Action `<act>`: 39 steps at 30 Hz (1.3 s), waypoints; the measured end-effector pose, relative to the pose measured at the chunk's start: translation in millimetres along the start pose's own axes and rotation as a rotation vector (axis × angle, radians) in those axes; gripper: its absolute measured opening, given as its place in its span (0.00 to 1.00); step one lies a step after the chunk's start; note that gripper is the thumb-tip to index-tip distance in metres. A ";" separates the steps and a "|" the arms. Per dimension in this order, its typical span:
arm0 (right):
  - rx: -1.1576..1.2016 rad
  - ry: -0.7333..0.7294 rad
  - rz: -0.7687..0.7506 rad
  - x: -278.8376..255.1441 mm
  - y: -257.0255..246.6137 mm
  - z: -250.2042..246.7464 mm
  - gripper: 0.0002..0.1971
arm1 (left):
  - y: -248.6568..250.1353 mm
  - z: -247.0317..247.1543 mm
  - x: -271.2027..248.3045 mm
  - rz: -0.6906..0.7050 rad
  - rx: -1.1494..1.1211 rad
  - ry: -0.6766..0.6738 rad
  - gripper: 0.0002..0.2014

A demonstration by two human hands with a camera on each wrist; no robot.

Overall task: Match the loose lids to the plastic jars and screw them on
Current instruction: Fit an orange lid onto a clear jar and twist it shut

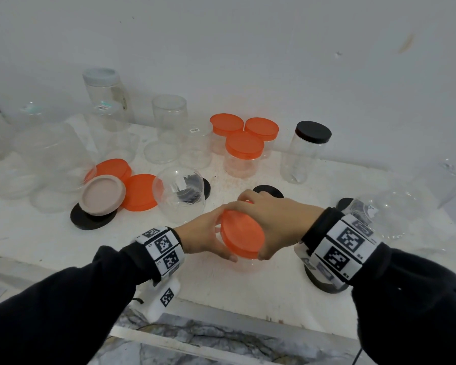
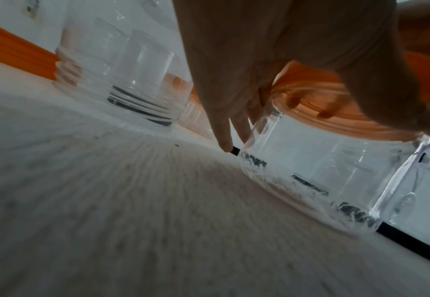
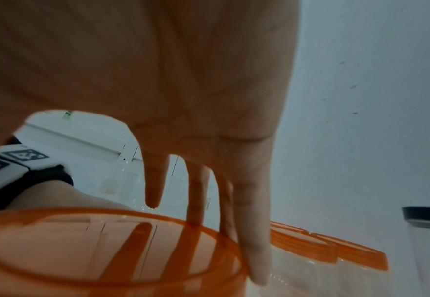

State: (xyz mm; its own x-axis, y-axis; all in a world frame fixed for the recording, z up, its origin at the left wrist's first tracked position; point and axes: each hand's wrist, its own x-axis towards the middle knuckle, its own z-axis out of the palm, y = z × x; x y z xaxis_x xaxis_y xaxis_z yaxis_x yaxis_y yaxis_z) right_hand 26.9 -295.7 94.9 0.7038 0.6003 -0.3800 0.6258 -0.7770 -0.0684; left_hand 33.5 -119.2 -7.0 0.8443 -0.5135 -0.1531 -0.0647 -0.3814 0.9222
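Lids lie loose at centre left: two orange [image 1: 140,192], one beige [image 1: 102,195], one black beneath [image 1: 90,219]. Three orange-capped jars [image 1: 244,154] stand upper centre, a black-capped one [image 1: 304,154] to their right. Left hand [image 1: 203,235] grasps a clear jar [image 2: 335,170]; right hand [image 1: 274,219] grips its orange lid [image 1: 242,237], lower centre near the table edge [image 1: 221,312].

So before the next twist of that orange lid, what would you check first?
1. Right hand grips the round orange plastic lid: ok.
2. Left hand steadies the clear plastic jar under it: ok.
3. Jar base resting on the white table: ok in the left wrist view.
4. Lid level on the jar mouth: not ok, it looks tilted.
5. Threads engaged: cannot tell, fingers cover the rim.
6. Colour match with the three capped orange-lidded jars behind: ok.
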 end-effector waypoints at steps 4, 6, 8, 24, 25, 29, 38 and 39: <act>0.008 -0.021 -0.024 1.1 1.8 0.0 0.51 | -1.8 -0.4 0.2 0.005 0.003 0.004 0.46; 0.019 -0.032 -0.030 2.3 3.2 0.0 0.51 | -1.4 -0.6 0.2 0.008 0.009 0.007 0.45; 0.019 -0.037 -0.037 3.5 4.4 0.1 0.51 | -0.1 0.0 0.0 0.018 0.020 0.010 0.46; -0.074 0.025 0.133 2.4 -4.9 5.5 0.52 | 3.0 -0.3 -2.6 0.005 0.055 -0.016 0.53; -0.037 -0.016 0.082 1.0 -2.6 3.6 0.52 | 2.8 0.0 -2.4 0.003 0.044 -0.021 0.52; 0.047 -0.102 -0.041 0.8 1.0 1.4 0.48 | 2.5 1.5 -3.2 0.007 0.028 -0.051 0.53; -0.020 0.009 0.096 0.9 -2.7 6.6 0.49 | 1.2 1.2 -2.8 -0.020 0.029 -0.031 0.51; 0.016 -0.041 0.041 -0.2 -1.8 3.8 0.49 | 1.3 1.3 -2.6 -0.018 0.024 -0.030 0.51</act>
State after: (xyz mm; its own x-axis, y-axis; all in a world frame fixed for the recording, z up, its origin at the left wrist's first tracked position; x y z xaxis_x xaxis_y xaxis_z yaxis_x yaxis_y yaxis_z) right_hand 24.4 -295.2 91.6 0.7143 0.5598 -0.4199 0.5911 -0.8039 -0.0662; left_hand 30.5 -119.3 -5.8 0.8289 -0.5293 -0.1810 -0.0622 -0.4088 0.9105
